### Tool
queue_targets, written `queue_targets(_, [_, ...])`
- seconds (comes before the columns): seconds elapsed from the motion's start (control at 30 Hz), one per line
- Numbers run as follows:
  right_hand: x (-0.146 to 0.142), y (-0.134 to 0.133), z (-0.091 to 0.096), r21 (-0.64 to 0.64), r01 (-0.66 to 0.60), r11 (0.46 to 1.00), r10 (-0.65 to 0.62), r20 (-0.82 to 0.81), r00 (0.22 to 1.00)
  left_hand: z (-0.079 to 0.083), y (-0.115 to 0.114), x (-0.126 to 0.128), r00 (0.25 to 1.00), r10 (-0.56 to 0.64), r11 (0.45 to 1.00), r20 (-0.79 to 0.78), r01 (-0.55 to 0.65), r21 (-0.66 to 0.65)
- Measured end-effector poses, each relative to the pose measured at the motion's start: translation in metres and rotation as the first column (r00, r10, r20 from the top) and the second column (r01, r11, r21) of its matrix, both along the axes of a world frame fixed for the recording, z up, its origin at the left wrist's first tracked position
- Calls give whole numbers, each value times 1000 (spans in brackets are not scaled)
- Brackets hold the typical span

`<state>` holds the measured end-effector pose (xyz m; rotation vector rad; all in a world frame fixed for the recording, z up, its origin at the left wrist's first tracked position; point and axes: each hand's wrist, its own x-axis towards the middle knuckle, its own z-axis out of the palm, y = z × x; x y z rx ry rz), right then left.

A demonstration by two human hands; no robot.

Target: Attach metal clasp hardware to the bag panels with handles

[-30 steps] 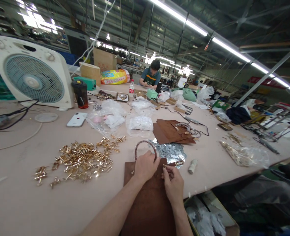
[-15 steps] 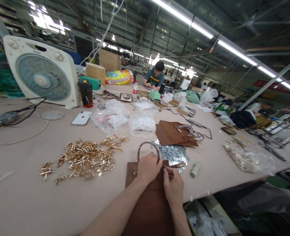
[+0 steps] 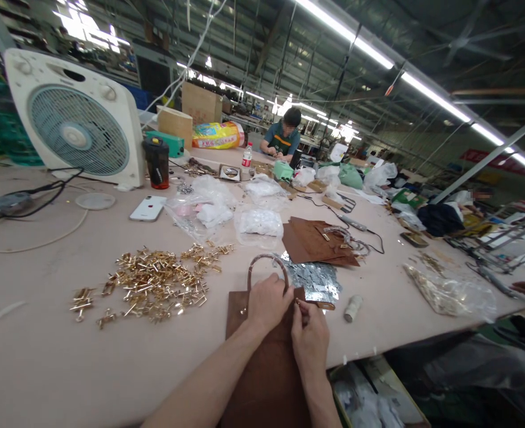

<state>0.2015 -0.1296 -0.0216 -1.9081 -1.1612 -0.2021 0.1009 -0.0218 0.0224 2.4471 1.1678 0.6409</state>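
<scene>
A brown leather bag panel (image 3: 266, 380) lies on the table in front of me, with a curved handle (image 3: 250, 270) standing up from its top edge. My left hand (image 3: 266, 306) is closed over that top edge, by the handle's right end. Close beside it, my right hand (image 3: 310, 336) pinches a small gold metal fitting (image 3: 297, 302) against the panel. A brown strap with a gold buckle-like piece (image 3: 325, 305) sticks out to the right of my fingers. Another gold fitting (image 3: 243, 311) sits at the handle's left end. My fingers partly hide the pinched fitting.
Many gold fittings (image 3: 160, 285) are heaped to the left. Silver metal plates (image 3: 313, 280) lie beyond the panel, under stacked brown leather pieces (image 3: 311, 241). A thread spool (image 3: 353, 308) is at right. Further off are a fan (image 3: 73, 125), a phone (image 3: 148, 208) and a co-worker (image 3: 282, 137).
My right hand has shifted slightly left and still pinches the fitting. The strap's buckle-like piece has turned a little. Another person's hand has come into view at the right edge.
</scene>
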Motion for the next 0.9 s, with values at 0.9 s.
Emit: queue_targets(0.9, [6, 9, 7, 104, -152, 983, 184, -531, 827, -8, 56, -17, 958, -163, 776, 234, 271, -570])
